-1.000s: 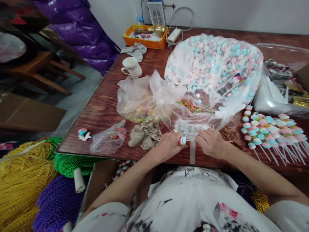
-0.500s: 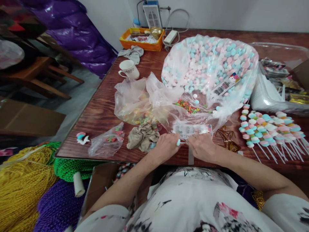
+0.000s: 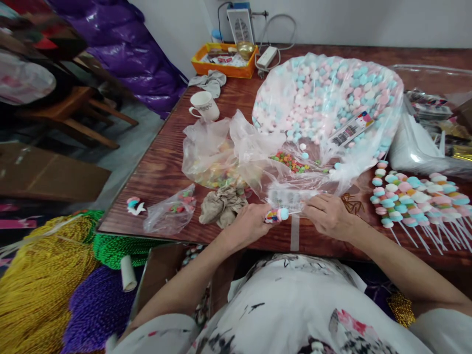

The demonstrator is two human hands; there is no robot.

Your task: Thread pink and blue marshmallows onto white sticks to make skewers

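Near the table's front edge, my left hand [image 3: 250, 225] is closed round a marshmallow skewer [image 3: 282, 215]. Its pale blue end and a patch of bright colours show past my fingers; the rest is hidden in the hand. From that end a thin white stick [image 3: 295, 213] runs right to my right hand [image 3: 328, 215], whose fingers are pinched on it. Just behind the hands lies a clear printed packet [image 3: 285, 196]. A crumpled beige cloth [image 3: 221, 206] is left of my left hand, and gold twist ties [image 3: 352, 204] lie right of my right hand.
Several finished marshmallow skewers [image 3: 405, 196] lie at the right. Behind the hands are a big bag of marshmallows [image 3: 317, 93] and a plastic bag of gummies [image 3: 210, 157]. A mug [image 3: 205, 106], an orange tray [image 3: 224, 69] and a clear bin [image 3: 416, 157] stand farther back.
My hands have moved apart, the right one going rightward. More of the skewer's blue end and the coloured part now shows beside my left hand. The view has shifted slightly.
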